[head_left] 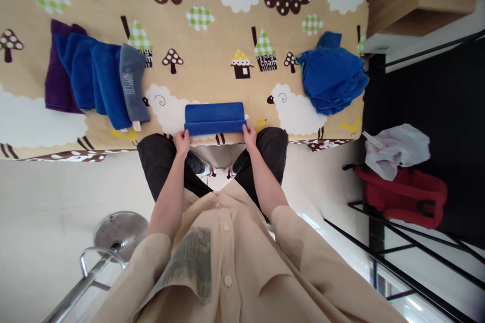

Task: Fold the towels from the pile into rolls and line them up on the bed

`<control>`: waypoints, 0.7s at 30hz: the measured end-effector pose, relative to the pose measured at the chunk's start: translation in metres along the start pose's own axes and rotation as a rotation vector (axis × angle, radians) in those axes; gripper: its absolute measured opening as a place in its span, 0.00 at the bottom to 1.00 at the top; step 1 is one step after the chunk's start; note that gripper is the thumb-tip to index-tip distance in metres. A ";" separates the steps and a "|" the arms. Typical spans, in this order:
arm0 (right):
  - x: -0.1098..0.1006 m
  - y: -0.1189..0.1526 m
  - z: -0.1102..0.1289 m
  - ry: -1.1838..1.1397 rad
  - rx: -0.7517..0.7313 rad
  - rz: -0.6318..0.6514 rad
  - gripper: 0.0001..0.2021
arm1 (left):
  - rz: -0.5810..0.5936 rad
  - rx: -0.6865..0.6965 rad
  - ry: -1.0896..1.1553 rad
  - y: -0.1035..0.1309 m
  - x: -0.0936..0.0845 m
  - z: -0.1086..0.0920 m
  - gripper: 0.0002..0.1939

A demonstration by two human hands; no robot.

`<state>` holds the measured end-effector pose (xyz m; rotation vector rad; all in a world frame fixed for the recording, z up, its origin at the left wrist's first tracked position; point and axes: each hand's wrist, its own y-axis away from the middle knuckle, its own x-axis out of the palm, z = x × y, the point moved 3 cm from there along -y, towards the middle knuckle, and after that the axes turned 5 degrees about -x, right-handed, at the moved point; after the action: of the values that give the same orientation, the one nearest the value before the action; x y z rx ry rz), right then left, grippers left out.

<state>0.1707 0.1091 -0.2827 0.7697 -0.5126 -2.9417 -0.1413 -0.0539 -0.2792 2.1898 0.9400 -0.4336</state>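
A blue towel (214,112), folded into a long rectangle with a lengthwise crease, lies at the near edge of the bed. My left hand (182,142) pinches its near left corner. At the near right corner, my right hand (249,137) grips the cloth close to a small white tag. To the left lie folded blue towels (107,78) in an overlapping row, with a purple towel (59,70) at one end and a grey lettered towel (132,83) at the other. A crumpled blue cloth heap (333,75) rests on the right.
A patterned beige sheet (212,60) covers the bed. Right of it are a wooden box-like cabinet (413,0), black metal rails (401,247), a red bag (409,197) and a white plastic bag (397,149). A metal stool base (119,232) stands at lower left.
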 end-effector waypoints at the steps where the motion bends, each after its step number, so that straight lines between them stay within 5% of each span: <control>1: 0.001 -0.001 -0.001 -0.006 0.004 -0.002 0.22 | -0.009 -0.016 0.004 0.001 0.000 -0.001 0.16; 12: 0.002 0.011 0.013 0.096 -0.155 -0.017 0.12 | 0.036 -0.025 0.175 0.011 -0.002 -0.010 0.20; 21: -0.001 0.009 0.028 0.088 -0.256 0.074 0.20 | 0.075 0.141 0.067 0.007 -0.005 -0.014 0.28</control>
<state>0.1577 0.1094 -0.2560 0.8233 -0.1491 -2.8138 -0.1388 -0.0500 -0.2637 2.3722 0.8832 -0.4037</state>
